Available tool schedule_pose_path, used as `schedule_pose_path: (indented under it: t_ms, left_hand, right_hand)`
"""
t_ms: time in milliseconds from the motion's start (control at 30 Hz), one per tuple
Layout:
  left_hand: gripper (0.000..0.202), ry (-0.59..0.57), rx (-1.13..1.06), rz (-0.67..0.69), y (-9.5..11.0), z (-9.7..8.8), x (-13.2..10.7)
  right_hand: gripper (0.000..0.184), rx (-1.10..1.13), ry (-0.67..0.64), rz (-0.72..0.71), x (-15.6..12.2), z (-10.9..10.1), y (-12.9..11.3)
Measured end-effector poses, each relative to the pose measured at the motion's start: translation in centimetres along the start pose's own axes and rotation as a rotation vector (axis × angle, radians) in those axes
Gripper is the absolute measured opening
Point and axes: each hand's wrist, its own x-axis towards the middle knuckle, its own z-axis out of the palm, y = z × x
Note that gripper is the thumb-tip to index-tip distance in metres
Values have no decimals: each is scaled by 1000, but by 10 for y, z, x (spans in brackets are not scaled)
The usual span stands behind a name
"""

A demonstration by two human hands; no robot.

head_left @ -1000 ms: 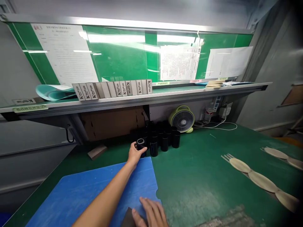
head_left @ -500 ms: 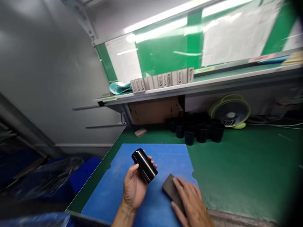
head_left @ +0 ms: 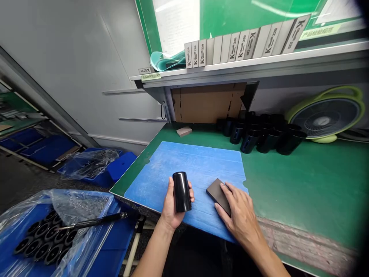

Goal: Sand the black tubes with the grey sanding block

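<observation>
Head view: one glossy black cylinder (head_left: 182, 194), smooth-walled, slightly tilted, held above the near part of a scuffed blue sheet (head_left: 196, 154). One matte grey-brown rectangular block (head_left: 216, 191) lies on that sheet, right of the cylinder; a second, paler block (head_left: 184, 131) sits beyond the sheet's far edge on the green bench (head_left: 302, 184). Further black cylinders (head_left: 268, 140) cluster near the fan (head_left: 321, 120); overlap prevents an exact count. About thirteen grey blocks (head_left: 225, 48) line the shelf. Left hand (head_left: 170, 213): fingers curled around the cylinder, thumb along its side. Right hand (head_left: 241, 213): half open, grasping the block between thumb and fingers.
</observation>
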Motion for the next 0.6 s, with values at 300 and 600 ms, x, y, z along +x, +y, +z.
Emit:
schedule_pose_path:
  t_ms: [300,600]
  left_hand:
    - [70,-65,215,170,-8,1,-10]
    - [61,-1,346,114,1,9,-17]
  right_hand:
    - [57,1,-20,3,-1,0,-1]
    - [56,-76,58,173,7,-15,27]
